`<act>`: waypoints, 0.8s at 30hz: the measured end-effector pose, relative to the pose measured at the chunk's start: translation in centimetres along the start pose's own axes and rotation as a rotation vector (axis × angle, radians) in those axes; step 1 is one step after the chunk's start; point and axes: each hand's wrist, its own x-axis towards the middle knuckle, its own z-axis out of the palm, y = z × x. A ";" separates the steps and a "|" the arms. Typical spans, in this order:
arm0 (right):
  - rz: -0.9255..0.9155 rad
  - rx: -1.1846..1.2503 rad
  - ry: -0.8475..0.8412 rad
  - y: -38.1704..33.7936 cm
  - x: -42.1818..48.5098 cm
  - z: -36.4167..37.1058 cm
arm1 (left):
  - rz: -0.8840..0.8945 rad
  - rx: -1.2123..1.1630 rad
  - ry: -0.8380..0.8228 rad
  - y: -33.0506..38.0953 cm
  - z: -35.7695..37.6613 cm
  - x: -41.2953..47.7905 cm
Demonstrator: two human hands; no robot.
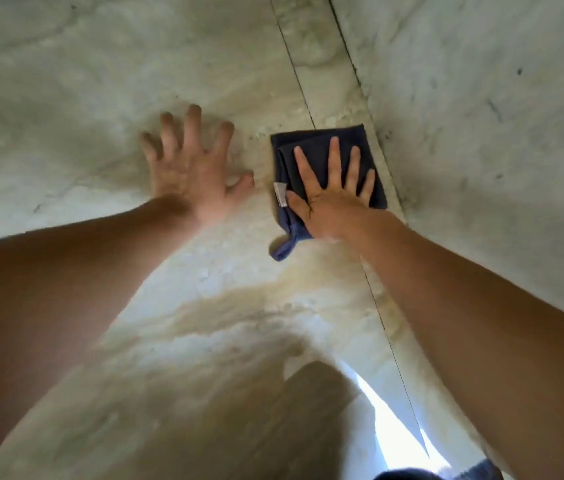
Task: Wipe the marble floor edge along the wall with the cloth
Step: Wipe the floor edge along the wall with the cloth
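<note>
Right hand (334,192) is flat and spread on the folded dark cloth (311,150), palm pressing down, not pinching anything. Left hand (190,168) is spread wide on bare marble floor (66,98), left of the cloth, apart from it. Looks like a brace, carrying body weight.

The cloth sits right beside the wall (481,116), its right edge on the narrow border strip (322,64) at the wall's foot. A loose corner with a white tag (280,194) trails on the side away from the wall.

To do this stroke well:
- Keep the cloth's right edge tight into the floor/wall joint; grit appears to sit in that seam ahead of the cloth, though the view is soft there.
- Keep the fingers flat and load the little-finger side, nearest the wall.
- Run straight along the wall, with no arcs out into the open floor.
- Tuck the trailing corner under so it doesn't drag dirt back.
- Keep the left hand planted off the wall and move it between strokes.
</note>
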 end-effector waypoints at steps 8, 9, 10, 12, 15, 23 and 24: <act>-0.053 -0.036 -0.009 -2.2 7.3 -4.9 | -0.064 -0.093 0.084 -3.4 1.6 4.3; -0.051 -0.032 -0.007 -2.4 7.8 -5.5 | -0.057 -0.104 0.098 -3.5 1.6 4.1; -0.044 -0.030 -0.014 -2.7 8.5 -6.1 | -0.054 -0.113 0.102 -3.6 1.6 4.2; -0.026 -0.029 -0.048 -3.0 9.5 -7.0 | -0.054 -0.122 0.086 -3.6 1.4 4.5; -0.031 -0.019 -0.109 -3.3 9.6 -8.0 | -0.091 -0.103 0.014 -3.5 1.1 4.7; -0.058 -0.034 -0.310 -2.9 10.6 -10.2 | -0.074 -0.117 -0.090 -3.5 0.1 4.6; -0.068 -0.056 -0.290 -2.9 11.5 -10.3 | -0.057 -0.113 -0.091 -3.6 0.4 4.6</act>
